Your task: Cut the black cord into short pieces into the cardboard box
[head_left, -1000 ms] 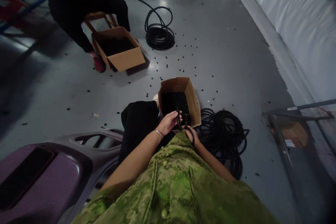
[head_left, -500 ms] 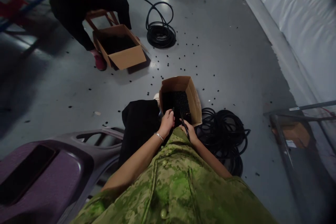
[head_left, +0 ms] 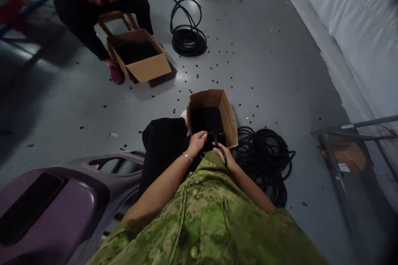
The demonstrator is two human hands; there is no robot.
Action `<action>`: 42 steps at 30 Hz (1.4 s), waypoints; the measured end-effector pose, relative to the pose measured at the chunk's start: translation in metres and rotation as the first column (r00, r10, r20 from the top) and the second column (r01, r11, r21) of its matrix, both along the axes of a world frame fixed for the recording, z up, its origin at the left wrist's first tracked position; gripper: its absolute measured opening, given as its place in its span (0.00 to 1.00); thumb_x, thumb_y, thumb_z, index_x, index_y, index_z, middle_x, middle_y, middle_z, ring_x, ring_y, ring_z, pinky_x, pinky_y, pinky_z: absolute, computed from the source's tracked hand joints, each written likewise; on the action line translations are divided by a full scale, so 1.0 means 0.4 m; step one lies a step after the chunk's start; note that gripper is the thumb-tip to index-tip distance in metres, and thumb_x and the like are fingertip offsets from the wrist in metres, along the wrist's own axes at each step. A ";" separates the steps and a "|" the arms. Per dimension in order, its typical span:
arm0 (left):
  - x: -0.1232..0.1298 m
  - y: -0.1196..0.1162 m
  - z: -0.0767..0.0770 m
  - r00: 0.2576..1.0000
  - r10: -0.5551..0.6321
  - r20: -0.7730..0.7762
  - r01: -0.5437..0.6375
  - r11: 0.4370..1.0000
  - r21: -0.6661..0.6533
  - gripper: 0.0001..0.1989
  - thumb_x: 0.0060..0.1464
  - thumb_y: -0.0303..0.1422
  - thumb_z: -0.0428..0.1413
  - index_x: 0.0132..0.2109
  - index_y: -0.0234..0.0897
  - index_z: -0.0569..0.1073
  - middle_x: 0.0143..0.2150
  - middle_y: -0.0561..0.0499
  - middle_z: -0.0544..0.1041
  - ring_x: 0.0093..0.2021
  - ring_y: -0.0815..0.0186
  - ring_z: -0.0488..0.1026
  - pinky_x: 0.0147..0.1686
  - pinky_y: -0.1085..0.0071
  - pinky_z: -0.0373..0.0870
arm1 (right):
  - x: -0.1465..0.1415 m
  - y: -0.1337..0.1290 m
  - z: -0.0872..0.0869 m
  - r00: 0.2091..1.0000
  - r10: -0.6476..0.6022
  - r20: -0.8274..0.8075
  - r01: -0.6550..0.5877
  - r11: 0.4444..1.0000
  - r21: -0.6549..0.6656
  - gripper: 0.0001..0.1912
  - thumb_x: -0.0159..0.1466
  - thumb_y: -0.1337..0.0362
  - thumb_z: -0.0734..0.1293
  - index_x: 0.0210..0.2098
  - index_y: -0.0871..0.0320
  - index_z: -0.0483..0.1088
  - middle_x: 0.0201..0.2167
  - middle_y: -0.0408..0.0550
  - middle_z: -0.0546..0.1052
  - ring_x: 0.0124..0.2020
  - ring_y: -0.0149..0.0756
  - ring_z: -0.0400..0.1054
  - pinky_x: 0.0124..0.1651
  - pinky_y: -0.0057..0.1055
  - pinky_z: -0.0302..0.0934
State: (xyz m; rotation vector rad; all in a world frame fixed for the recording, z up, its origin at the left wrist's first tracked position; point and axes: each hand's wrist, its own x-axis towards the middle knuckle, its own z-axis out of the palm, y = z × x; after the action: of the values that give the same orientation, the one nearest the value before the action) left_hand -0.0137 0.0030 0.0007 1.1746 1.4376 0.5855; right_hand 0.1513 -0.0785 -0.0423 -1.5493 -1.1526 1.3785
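Observation:
My right hand (head_left: 227,156) is wrapped round a black hose (head_left: 220,148), which bends up over the fingers towards the near side of a cardboard box (head_left: 230,118). My left hand (head_left: 196,143) is closed in a pinch just to the left of the hose, its fingertips close to the hose's upper part. Something small and dark shows at those fingertips, too dim to make out. Inside the box, below both hands, lies a heap of small black pieces (head_left: 211,118). A tangled pile of black hose (head_left: 267,157) lies on the floor to the right of the box.
Across the floor a co-worker sits behind another open cardboard box (head_left: 149,68), near a coiled hose (head_left: 189,41). Small black pieces are strewn over the floor. A purple stool (head_left: 68,207) with a phone (head_left: 31,207) stands at left; a metal frame (head_left: 334,161) stands at right.
My left fingertips have shifted slightly to the right, closer to the hose. The hose in my right hand now curves more, and the view has shifted a little.

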 end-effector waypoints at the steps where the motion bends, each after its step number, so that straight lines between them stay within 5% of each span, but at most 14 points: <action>1: 0.000 -0.001 0.000 1.000 -0.024 -0.014 0.024 1.000 0.016 0.13 0.58 0.33 0.51 0.41 0.34 0.79 0.26 0.53 0.74 0.27 0.69 0.68 0.31 0.74 0.64 | -0.003 0.003 -0.005 1.000 0.015 -0.005 -0.015 1.000 -0.003 0.21 0.58 0.53 0.69 0.48 0.54 0.78 0.47 0.47 0.81 0.49 0.45 0.73 0.56 0.40 0.65; 9: 0.000 0.001 -0.002 0.968 -0.165 -0.190 0.187 0.977 0.105 0.12 0.60 0.30 0.50 0.40 0.35 0.80 0.27 0.51 0.75 0.29 0.67 0.70 0.32 0.74 0.62 | -0.032 0.014 -0.031 1.000 0.027 -0.004 -0.027 1.000 0.004 0.22 0.60 0.51 0.68 0.50 0.54 0.77 0.45 0.46 0.81 0.48 0.44 0.73 0.55 0.38 0.64; 33: 0.004 -0.003 -0.004 0.963 -0.152 -0.222 0.179 0.978 0.110 0.15 0.61 0.30 0.54 0.52 0.35 0.80 0.36 0.45 0.82 0.39 0.60 0.77 0.46 0.70 0.70 | -0.036 0.013 -0.039 0.996 0.032 0.088 -0.029 0.999 -0.033 0.22 0.61 0.50 0.67 0.48 0.55 0.76 0.40 0.47 0.81 0.44 0.44 0.73 0.49 0.37 0.66; 42: 0.004 -0.009 0.008 0.921 -0.228 -0.316 0.275 0.954 0.115 0.17 0.63 0.31 0.51 0.54 0.35 0.79 0.45 0.45 0.83 0.46 0.60 0.79 0.52 0.69 0.70 | -0.037 0.015 -0.037 0.998 0.026 0.048 -0.025 0.999 -0.029 0.22 0.61 0.49 0.67 0.48 0.55 0.76 0.39 0.46 0.81 0.44 0.43 0.73 0.50 0.37 0.66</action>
State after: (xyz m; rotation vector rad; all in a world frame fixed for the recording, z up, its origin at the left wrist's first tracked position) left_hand -0.0121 -0.0006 0.0037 1.6018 1.4779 0.3539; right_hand 0.1366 -0.0725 -0.0572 -1.6015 -1.1904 1.3862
